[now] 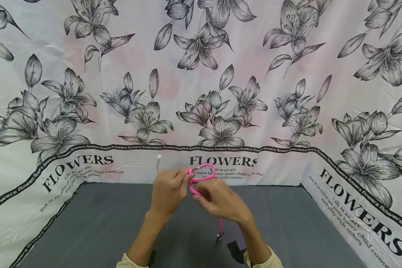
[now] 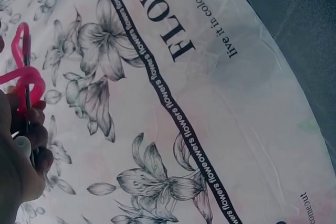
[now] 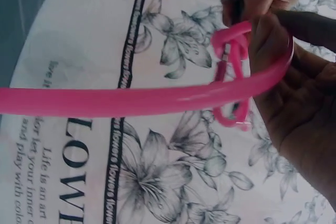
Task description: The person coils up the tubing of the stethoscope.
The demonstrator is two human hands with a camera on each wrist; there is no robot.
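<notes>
My left hand (image 1: 167, 190) grips a pink rubbery cord (image 1: 207, 164) where it is looped, in front of the back wall. A slim dark metal rod (image 2: 28, 93) runs through the loops and into the left fingers, as the left wrist view shows. From that hand a thin white cord with a white tip (image 1: 159, 158) sticks up. Close on the right, my right hand (image 1: 221, 199) pinches the same pink cord between thumb and fingers. In the right wrist view, a long stretch of pink cord (image 3: 131, 102) runs left from that hand. What the rod belongs to is unclear.
A metal clasp (image 1: 220, 235) hangs at the pink cord's lower end, over the dark grey table (image 1: 114, 219). A black patch (image 1: 236, 251) lies near the right forearm. Flower-printed sheeting (image 1: 174, 85) covers the back and sides.
</notes>
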